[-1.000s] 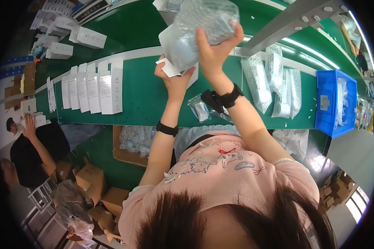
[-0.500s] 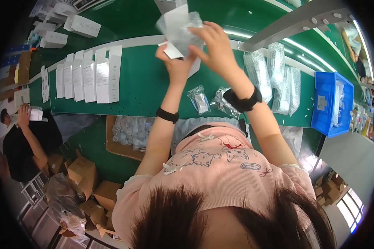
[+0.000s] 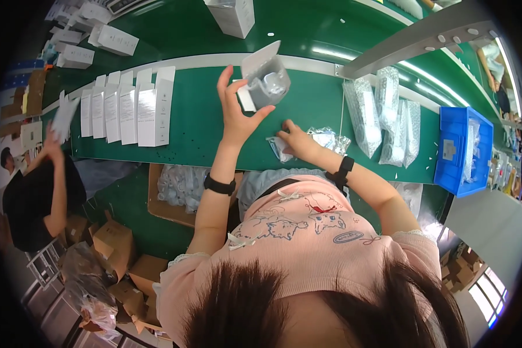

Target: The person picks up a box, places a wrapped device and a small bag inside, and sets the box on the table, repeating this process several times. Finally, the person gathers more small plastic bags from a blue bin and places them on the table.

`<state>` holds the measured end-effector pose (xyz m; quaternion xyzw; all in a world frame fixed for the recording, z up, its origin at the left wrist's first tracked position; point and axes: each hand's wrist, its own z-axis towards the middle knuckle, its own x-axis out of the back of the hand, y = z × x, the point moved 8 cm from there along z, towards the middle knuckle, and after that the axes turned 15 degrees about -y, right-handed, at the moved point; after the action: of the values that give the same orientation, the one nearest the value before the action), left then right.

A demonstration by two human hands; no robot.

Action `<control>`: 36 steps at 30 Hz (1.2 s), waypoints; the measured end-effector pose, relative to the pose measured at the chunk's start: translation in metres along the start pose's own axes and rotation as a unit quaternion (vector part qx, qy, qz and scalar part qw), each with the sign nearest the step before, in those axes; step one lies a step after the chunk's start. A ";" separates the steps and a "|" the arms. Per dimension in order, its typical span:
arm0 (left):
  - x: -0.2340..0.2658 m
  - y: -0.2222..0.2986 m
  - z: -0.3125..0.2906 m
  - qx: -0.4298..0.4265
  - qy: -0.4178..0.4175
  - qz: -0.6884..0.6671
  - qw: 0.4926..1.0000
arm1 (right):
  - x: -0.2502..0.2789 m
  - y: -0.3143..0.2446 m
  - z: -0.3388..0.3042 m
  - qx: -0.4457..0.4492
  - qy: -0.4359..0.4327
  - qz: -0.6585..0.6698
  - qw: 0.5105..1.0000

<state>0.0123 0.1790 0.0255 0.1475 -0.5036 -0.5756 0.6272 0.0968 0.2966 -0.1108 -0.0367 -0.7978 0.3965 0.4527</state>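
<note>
My left hand (image 3: 239,119) is around the near left corner of a white box (image 3: 278,78), its thumb at the near side and its fingers by a flap. The box's top is open toward me with flaps standing out, and clear plastic wrapping (image 3: 274,86) shows inside. My right hand (image 3: 298,141) has come down on the bench, its fingers closed on the edge of a small clear bag (image 3: 281,152) with a white item in it. Just right of that hand lies another clear bag (image 3: 330,138) with small parts, partly behind my wrist.
A row of upright white boxes (image 3: 153,116) stands at left. Bubble-wrapped items (image 3: 362,116) lie at right beside a blue bin (image 3: 446,168). Another white box (image 3: 238,20) is on the far shelf. A carton of plastic parts (image 3: 155,197) sits below the bench; a co-worker (image 3: 37,185) is at far left.
Clear plastic wrapping that both hands held over the box is now inside it. My right hand has left the box and moved down and nearer to the small bag.
</note>
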 end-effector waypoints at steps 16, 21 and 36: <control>0.036 -0.037 0.020 0.256 -0.069 -0.047 0.963 | 0.152 -0.101 0.036 0.220 0.141 -0.184 0.948; 0.077 -0.064 -0.001 0.200 0.031 -0.150 0.968 | 0.158 -0.083 0.028 0.223 0.201 -0.100 0.949; 0.012 -0.068 -0.083 0.369 -0.221 0.436 0.790 | 0.244 0.082 0.106 0.106 0.429 0.352 0.825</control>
<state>0.0376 0.1163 -0.0583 0.0015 -0.8137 -0.0283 0.5806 -0.1510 0.3903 -0.0253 -0.4334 -0.4089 0.5553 0.5802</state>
